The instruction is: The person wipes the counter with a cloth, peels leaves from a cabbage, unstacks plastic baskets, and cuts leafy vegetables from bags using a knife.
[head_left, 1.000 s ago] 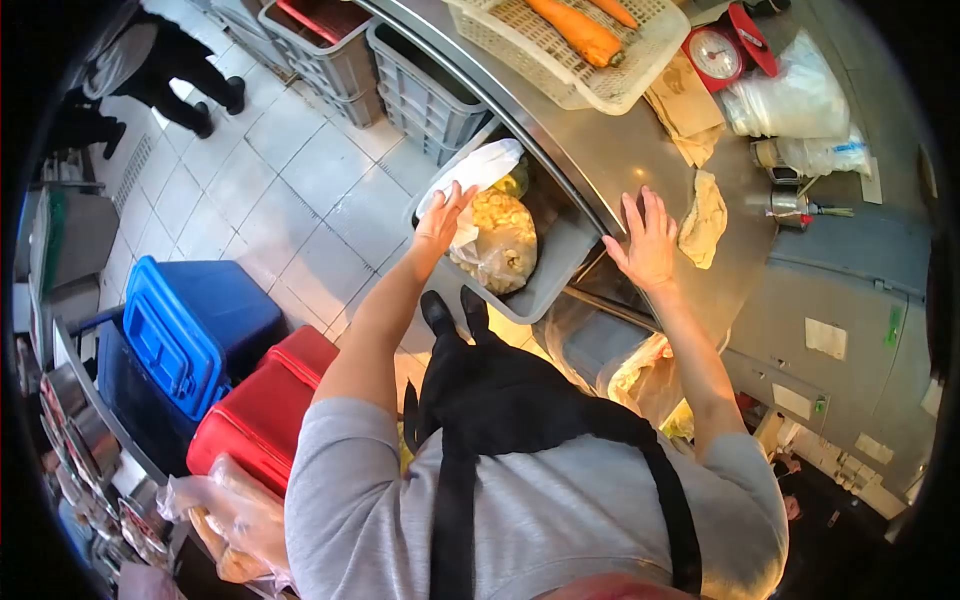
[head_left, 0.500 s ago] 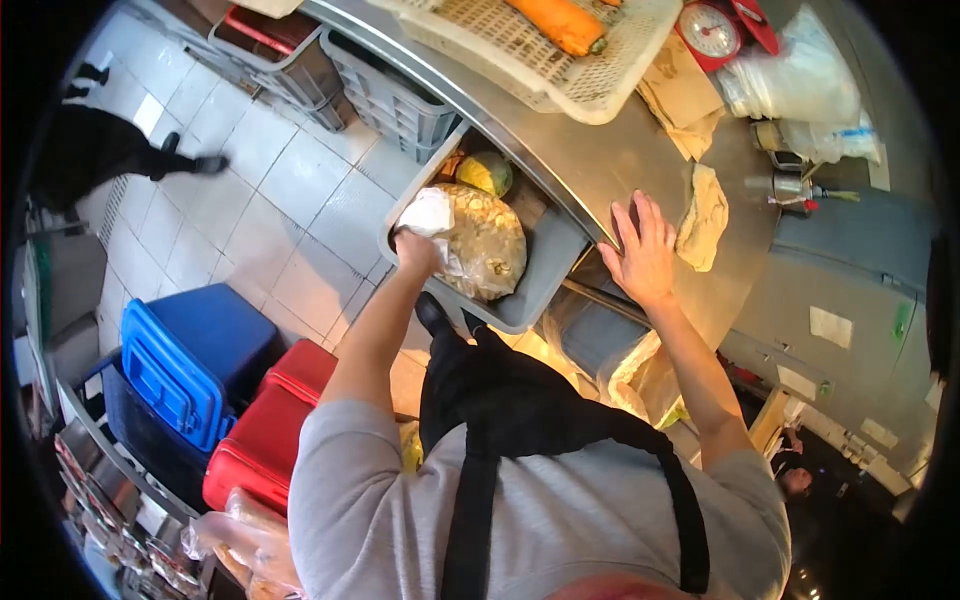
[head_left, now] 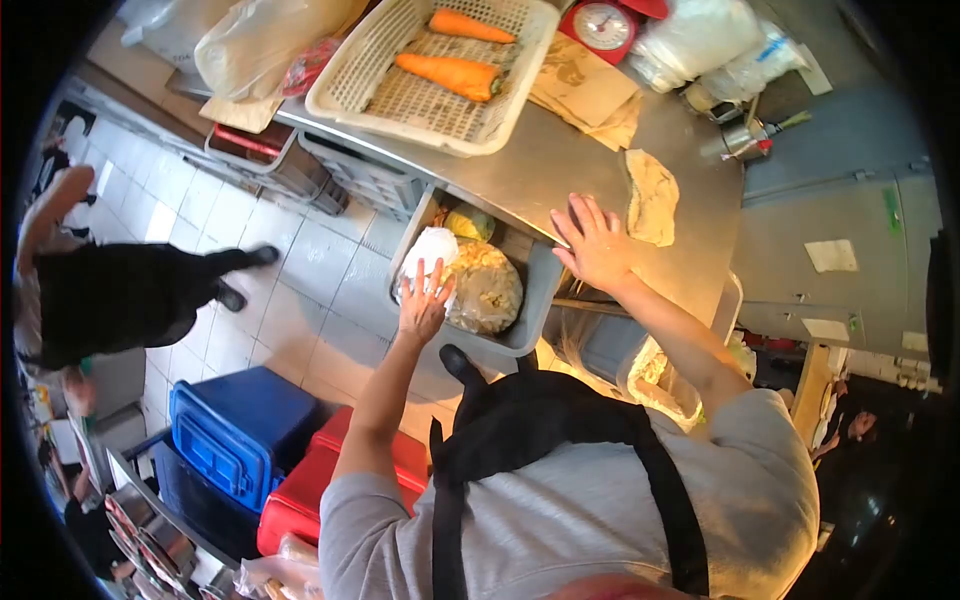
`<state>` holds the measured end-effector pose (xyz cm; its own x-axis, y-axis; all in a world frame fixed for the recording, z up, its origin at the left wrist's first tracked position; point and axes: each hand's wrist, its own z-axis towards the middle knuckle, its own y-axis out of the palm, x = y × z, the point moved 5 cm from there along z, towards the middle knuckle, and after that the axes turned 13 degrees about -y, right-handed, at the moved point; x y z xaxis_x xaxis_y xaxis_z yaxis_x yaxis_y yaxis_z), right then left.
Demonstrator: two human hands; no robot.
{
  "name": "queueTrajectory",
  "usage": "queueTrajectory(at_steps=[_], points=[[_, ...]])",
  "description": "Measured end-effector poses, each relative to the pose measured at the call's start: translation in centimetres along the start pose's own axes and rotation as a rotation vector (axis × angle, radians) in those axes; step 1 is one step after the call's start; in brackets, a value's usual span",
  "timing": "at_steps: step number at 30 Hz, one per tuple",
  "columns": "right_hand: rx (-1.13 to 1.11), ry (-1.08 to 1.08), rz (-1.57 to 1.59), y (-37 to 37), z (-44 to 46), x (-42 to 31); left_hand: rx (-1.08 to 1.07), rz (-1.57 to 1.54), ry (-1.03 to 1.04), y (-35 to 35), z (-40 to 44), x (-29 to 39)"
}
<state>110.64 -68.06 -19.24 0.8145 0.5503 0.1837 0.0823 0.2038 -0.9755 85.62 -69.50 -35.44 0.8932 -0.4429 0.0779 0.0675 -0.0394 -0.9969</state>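
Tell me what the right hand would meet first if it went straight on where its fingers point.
Across a bare stretch of steel counter, the right hand would probably meet the near corner of the white basket first; the hand's height above the counter is hard to judge.

No legible lettering
The dial (head_left: pixel 603 24) of the red scale (head_left: pixel 608 40) and the cabinet's (head_left: pixel 855 213) paper notes (head_left: pixel 831 256) are unreadable here.
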Motion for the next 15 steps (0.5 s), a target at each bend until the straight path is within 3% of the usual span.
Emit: queueTrajectory(at_steps=[1, 4, 9, 13, 15], points=[[0.010, 0.016, -0.012, -0.3, 0.1, 0.1, 0.013, 0.006, 0.016, -0.7, 0.3, 0.5], [0.005, 0.018, 0.037, -0.3, -0.3, 0.1, -0.027, -0.158, -0.270, -2.1, 1.4, 0.8], [0.036, 0.031, 0.041, 0.1, -1.3, 0.5, 0.092, -0.270, -0.267, -7.2, 3.6, 5.3], [0.139, -0.005, 0.220, -0.8, -1.1, 2.2, 0.330, -0.527, -0.236, -11.8, 6.6, 8.8], [0.139, 0.045, 0.574, -1.4, 0.0, 5.3, 0.534, -0.714, -0.295, -13.0, 7.9, 9.8]])
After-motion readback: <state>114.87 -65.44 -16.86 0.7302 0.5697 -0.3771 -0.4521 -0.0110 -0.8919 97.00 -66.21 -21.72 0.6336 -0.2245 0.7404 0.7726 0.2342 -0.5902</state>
